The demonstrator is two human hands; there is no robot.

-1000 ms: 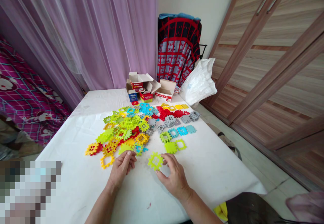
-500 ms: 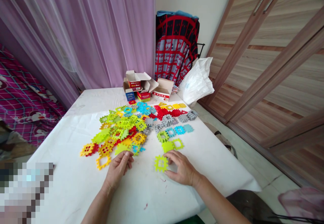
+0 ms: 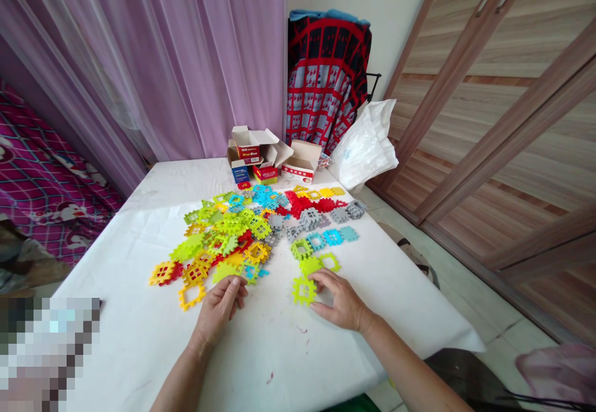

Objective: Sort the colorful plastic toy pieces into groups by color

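Observation:
A lime-green toothed building tile (image 3: 304,290) with a four-pane window lies low over the white cloth, and my right hand (image 3: 342,305) has its right edge between thumb and fingers. Just beyond it sit a solid lime tile (image 3: 311,266) and an open lime frame tile (image 3: 330,262). My left hand (image 3: 222,305) is loosely closed, thumb against the forefinger, and nothing shows in it. It is at the near edge of a mixed pile of tiles (image 3: 228,226), close to a yellow frame tile (image 3: 191,297).
Rows of blue tiles (image 3: 333,237), grey tiles (image 3: 339,214), red tiles (image 3: 302,205) and yellow tiles (image 3: 326,192) lie right of the pile. Opened small cartons (image 3: 300,170) and a white plastic bag (image 3: 365,145) stand at the table's far end. A wooden wardrobe (image 3: 465,139) is to the right.
My right hand has moved the lime window tile slightly away from me and right, nearer the solid lime tile. The left hand stays put. The view has shifted a little.

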